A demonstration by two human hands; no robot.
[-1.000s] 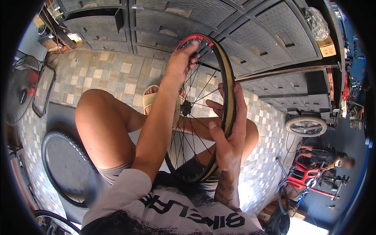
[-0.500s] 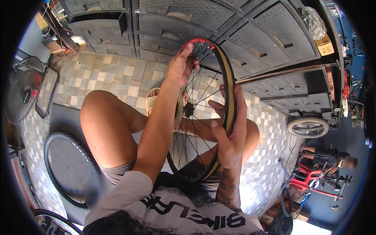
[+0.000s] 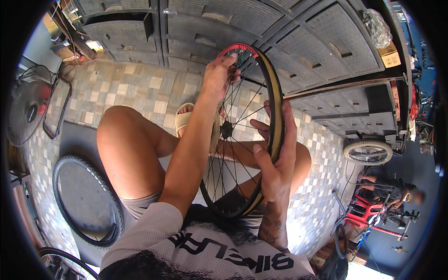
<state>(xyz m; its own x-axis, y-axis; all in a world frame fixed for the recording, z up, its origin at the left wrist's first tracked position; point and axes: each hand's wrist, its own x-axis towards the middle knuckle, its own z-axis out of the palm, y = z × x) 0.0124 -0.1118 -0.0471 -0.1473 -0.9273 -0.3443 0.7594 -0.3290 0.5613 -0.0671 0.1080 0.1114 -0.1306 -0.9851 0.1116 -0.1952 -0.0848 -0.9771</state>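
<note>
A bicycle wheel without a tyre (image 3: 277,100) stands upright between my bent legs, its black rim lined with a tan strip and marked red at the far end. Black spokes run to its dark hub (image 3: 227,130). At the far part of the rim, my left hand (image 3: 217,78) pinches a small teal spoke wrench (image 3: 241,58) against the spokes. The wrench's jaw is too small to make out. My right hand (image 3: 278,170) grips the rim's right side, with the thumb on the near part and fingertips reaching in toward the spokes.
A loose black tyre (image 3: 59,200) lies on a dark mat at the left. Beyond it stands a fan (image 3: 29,109). Grey drawers (image 3: 205,23) line the far side. At the right are another wheel (image 3: 368,153), a red chair (image 3: 366,210) and a seated person (image 3: 389,189).
My left hand and the spoke wrench have turned slightly, so the wrench's ring now shows narrower. The wheel has shifted only a little, with my right hand still on it.
</note>
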